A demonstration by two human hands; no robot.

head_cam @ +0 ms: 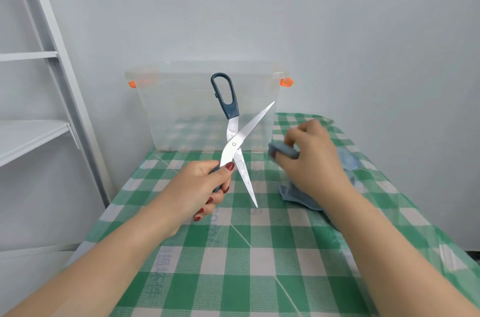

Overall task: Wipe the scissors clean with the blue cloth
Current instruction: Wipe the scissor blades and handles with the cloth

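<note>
A person's two bare forearms reached out over a tabletop (pixel 259 251) covered in a green and white checked cloth. The left hand (pixel 202 187) held a pair of scissors (pixel 235 144) up above the surface, its grip clamped round one dark blue handle, thumb lying along the base of the blade. The scissors stood wide open in an X: the free handle pointed up, one blade tip pointed up and to the right, the other pointed down toward the tabletop.

Just to the right of the scissors, and apart from them, the right hand (pixel 311 158) had its grip closed on a bunched fold of the blue cloth (pixel 284 150), pinched between fingers and thumb (the hand was slightly blurred). The rest of the cloth hung beneath the hand and trailed onto the tabletop.

Behind the scissors, against a pale wall, sat a clear plastic storage box (pixel 181 98) with orange latches. A white shelf unit (pixel 33 135) stood at the left.
</note>
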